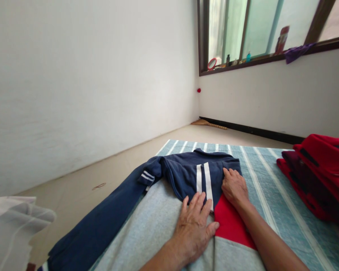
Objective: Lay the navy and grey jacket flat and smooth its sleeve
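A navy, grey and red jacket (155, 210) lies spread before me, one long navy sleeve (101, 218) stretching toward the lower left. Its other sleeve, with two white stripes, seems folded across the upper part. My left hand (193, 229) lies flat on the grey cloth and the striped part, fingers spread. At the jacket's right edge, above the red panel (230, 222), my right hand (235, 186) has its fingers bent and close together on the navy cloth. Its thumb is mostly hidden.
Beneath the jacket is a blue-green striped sheet (264, 188). Folded red and maroon clothes (322, 177) are stacked at the right. A pale sheer cloth (14, 229) hangs at the lower left. Bottles and a round mirror (211, 63) stand on the windowsill.
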`<action>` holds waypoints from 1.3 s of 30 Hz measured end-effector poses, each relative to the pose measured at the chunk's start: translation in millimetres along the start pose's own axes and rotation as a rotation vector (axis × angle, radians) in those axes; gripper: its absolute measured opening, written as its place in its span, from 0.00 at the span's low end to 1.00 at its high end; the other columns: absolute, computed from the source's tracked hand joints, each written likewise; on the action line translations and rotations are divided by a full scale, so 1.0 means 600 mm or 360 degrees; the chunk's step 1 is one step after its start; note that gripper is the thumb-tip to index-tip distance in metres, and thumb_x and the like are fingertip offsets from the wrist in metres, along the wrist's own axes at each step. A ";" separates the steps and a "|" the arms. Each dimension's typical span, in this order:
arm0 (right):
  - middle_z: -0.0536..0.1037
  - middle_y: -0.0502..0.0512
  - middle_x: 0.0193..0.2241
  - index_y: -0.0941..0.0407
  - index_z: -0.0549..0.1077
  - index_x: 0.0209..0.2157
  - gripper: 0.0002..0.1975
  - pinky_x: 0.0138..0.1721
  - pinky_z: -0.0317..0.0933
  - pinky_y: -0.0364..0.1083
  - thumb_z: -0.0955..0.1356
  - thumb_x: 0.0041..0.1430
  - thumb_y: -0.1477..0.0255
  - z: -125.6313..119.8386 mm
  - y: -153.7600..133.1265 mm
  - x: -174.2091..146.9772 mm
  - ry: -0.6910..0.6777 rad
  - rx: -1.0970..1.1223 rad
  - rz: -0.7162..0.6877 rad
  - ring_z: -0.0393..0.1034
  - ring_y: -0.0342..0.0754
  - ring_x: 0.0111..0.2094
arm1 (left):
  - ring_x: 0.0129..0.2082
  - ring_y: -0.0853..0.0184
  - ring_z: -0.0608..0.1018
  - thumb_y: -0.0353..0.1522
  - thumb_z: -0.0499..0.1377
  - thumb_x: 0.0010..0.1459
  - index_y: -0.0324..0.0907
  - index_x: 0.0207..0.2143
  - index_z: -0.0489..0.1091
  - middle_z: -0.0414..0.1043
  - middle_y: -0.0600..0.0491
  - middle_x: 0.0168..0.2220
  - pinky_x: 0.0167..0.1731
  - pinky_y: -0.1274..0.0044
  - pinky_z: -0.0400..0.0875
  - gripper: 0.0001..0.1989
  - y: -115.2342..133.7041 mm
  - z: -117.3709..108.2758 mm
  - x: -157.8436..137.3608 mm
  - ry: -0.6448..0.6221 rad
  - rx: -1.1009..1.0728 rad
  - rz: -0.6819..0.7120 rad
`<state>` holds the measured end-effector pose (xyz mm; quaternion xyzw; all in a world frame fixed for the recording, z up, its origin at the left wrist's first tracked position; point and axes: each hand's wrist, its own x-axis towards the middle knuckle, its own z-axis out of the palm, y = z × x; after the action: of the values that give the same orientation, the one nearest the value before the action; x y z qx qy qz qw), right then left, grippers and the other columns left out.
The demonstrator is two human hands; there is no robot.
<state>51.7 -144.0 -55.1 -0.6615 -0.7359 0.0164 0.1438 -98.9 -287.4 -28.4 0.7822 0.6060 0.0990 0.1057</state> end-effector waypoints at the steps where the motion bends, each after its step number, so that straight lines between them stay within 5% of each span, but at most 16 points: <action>1: 0.66 0.61 0.58 0.58 0.63 0.60 0.23 0.56 0.49 0.51 0.55 0.65 0.76 0.000 0.000 0.001 -0.0005 0.0001 -0.0001 0.56 0.58 0.59 | 0.66 0.58 0.51 0.49 0.45 0.64 0.47 0.63 0.54 0.48 0.49 0.67 0.63 0.55 0.45 0.29 0.000 0.000 0.000 0.0000 0.0005 0.0000; 39: 0.65 0.61 0.59 0.58 0.62 0.60 0.24 0.56 0.48 0.51 0.55 0.64 0.76 0.002 0.001 0.003 -0.0015 0.0024 0.0014 0.55 0.58 0.60 | 0.66 0.56 0.54 0.39 0.55 0.61 0.45 0.62 0.56 0.51 0.47 0.66 0.62 0.54 0.49 0.28 0.013 -0.018 0.006 -0.0070 0.0097 -0.0029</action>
<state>51.7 -142.0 -55.7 -0.6635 -0.7335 0.0257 0.1452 -93.9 -285.0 -15.7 0.7815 0.6133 0.0622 0.0960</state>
